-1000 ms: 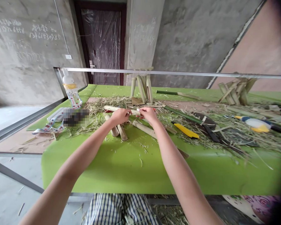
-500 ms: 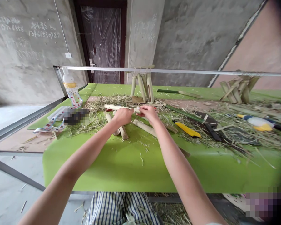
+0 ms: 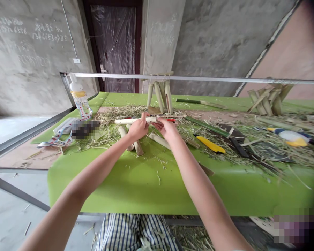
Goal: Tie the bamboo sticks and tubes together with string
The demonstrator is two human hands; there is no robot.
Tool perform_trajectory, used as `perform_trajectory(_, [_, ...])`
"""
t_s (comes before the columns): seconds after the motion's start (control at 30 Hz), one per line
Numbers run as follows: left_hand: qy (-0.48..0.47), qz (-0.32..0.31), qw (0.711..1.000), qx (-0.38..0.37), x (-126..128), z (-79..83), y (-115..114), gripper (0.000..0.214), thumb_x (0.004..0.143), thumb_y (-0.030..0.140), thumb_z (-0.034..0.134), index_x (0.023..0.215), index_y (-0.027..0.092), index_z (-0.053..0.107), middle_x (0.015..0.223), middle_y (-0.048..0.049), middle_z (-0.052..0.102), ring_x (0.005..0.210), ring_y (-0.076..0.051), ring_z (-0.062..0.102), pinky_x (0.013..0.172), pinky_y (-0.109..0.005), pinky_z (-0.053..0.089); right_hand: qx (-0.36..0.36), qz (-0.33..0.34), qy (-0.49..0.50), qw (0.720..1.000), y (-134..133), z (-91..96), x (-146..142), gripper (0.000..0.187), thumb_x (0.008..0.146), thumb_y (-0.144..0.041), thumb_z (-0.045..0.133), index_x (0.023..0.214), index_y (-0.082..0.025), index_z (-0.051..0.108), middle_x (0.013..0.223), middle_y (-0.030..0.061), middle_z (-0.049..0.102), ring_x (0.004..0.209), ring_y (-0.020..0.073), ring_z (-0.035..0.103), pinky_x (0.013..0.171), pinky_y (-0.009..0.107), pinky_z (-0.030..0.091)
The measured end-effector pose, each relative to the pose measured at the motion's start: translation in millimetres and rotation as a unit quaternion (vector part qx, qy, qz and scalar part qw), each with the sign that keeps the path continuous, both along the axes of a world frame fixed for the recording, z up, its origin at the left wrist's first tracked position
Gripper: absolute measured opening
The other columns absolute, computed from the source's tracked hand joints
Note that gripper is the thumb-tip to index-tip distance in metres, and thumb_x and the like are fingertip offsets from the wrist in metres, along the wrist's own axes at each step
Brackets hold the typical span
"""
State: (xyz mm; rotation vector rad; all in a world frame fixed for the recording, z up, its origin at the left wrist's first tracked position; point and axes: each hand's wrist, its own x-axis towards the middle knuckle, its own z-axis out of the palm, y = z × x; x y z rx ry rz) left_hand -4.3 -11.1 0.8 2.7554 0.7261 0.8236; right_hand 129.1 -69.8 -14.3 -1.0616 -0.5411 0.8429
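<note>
Includes two bare hands (image 3: 166, 127), one held pale stick (image 3: 125, 121), two short bamboo pieces (image 3: 138, 149) near the left hand (image 3: 138, 129), two bamboo clusters (image 3: 158, 96) farther back, one yellow-handled cutter (image 3: 210, 144), one bottle (image 3: 81, 101), one door (image 3: 113, 45), one wall switch (image 3: 76, 60).

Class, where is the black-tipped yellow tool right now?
In the head view, the yellow tool lies on the green table, to the right of the right hand and just in front of the nearer green stick.

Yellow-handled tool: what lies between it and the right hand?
In the head view, a bamboo piece and loose shavings lie between the right hand and the yellow-handled tool.
</note>
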Motion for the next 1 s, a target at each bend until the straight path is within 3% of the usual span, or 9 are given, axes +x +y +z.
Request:
perform_trajectory(0.33, [-0.03,-0.036,0.998,-0.044,-2,2.1,3,0.049,0.081,0.011,0.036,0.129,0.011,0.03,0.068,-0.0035,0.06,0.054,-0.014,0.05,0.053,-0.024,0.036,-0.016,0.081,0.03,0.996,-1,-3.2,2,0.006,0.075,-0.013,0.062,0.076,-0.017,0.058,0.079,0.004,0.067,0.08,0.0134,0.065,0.071,0.022,0.056])
perform_trajectory(0.5, [0.031,-0.055,0.995,-0.074,-8,9.5,8,0.055,0.08,0.01,0.037,0.133,0.01,0.026,0.073,-0.0058,0.063,0.058,-0.015,0.054,0.054,-0.023,0.038,-0.043,0.016,-0.107,0.993,10,-9.9,5,0.003,0.08,-0.019,0.056,0.082,-0.02,0.056,0.092,0.0069,0.065,0.096,0.018,0.062,0.08,0.03,0.055])
perform_trajectory(0.63, [0.12,-0.053,0.981,-0.142,-21,17.9,28,0.06,0.077,0.007,0.038,0.136,0.014,0.029,0.08,-0.0074,0.066,0.056,-0.014,0.056,0.052,-0.023,0.038,-0.094,0.002,-0.209,0.973,8,-11.8,11,0.018,0.085,-0.026,0.047,0.1,-0.022,0.056,0.101,0.0091,0.062,0.099,0.0201,0.06,0.082,0.037,0.054])
perform_trajectory(0.7, [0.131,-0.029,0.978,-0.158,-29,22.5,42,0.054,0.077,0.007,0.039,0.13,0.016,0.041,0.084,-0.0074,0.066,0.059,-0.014,0.057,0.052,-0.023,0.039,-0.121,-0.011,-0.282,0.952,2,-8.1,12,0.029,0.084,-0.029,0.05,0.112,-0.024,0.052,0.108,0.0097,0.06,0.097,0.0211,0.06,0.081,0.039,0.054])
perform_trajectory(0.8, [0.106,0.03,0.985,-0.133,-39,28.0,58,0.036,0.078,0.011,0.041,0.11,0.014,0.057,0.082,-0.0065,0.067,0.061,-0.014,0.057,0.051,-0.023,0.038,-0.146,-0.049,-0.463,0.873,-12,-0.2,11,0.045,0.074,-0.029,0.065,0.116,-0.023,0.053,0.119,0.0112,0.053,0.098,0.0235,0.058,0.084,0.04,0.05])
perform_trajectory(0.9, [0.084,0.044,0.986,-0.136,-42,29.8,61,0.021,0.079,0.017,0.044,0.09,0.013,0.062,0.075,-0.0057,0.066,0.055,-0.012,0.052,0.048,-0.022,0.035,-0.186,0.047,-0.596,0.78,-20,4.2,5,0.026,0.068,-0.022,0.07,0.093,-0.019,0.064,0.112,0.0091,0.06,0.095,0.0238,0.057,0.085,0.039,0.046])
perform_trajectory(1.0, [0.064,0.024,0.981,-0.179,-37,28.0,55,0.019,0.082,0.02,0.045,0.089,0.012,0.06,0.076,-0.0058,0.066,0.049,-0.01,0.046,0.045,-0.022,0.033,-0.219,0.112,-0.618,0.746,-20,4.3,-1,0.006,0.075,-0.018,0.061,0.078,-0.018,0.066,0.094,0.0068,0.066,0.083,0.0198,0.06,0.078,0.034,0.045])
